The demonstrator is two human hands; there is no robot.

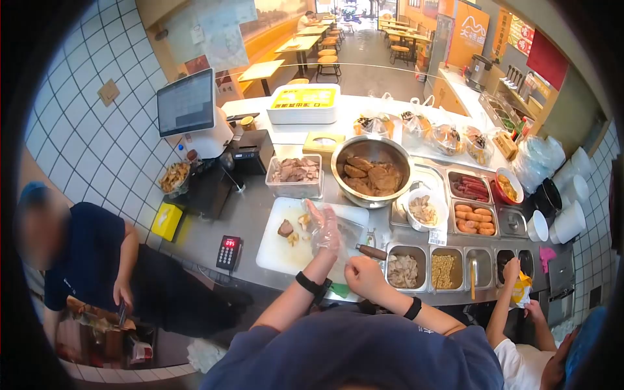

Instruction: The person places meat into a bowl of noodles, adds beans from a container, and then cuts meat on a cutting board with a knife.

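My left hand (327,231), in a clear plastic glove, is over the white cutting board (273,250) with its fingers stretched out. Beside it on the board lie a brown piece of meat (285,227) and small pale pieces (293,239). Right of that hand lies a cleaver, its wide blade (351,232) on the board and its brown wooden handle (372,251) pointing right. My right hand (364,275), bare, is closed in a fist just below the handle, apart from it as far as I can see. The inside of the fist is hidden.
Behind the board stand a steel bowl of braised meat (374,175) and a tub of sliced meat (296,172). Food pans with peanuts (447,272) and sausages (474,219) are to the right. A co-worker's hand (512,270) holds a yellow packet (521,290). Another person (97,253) stands left.
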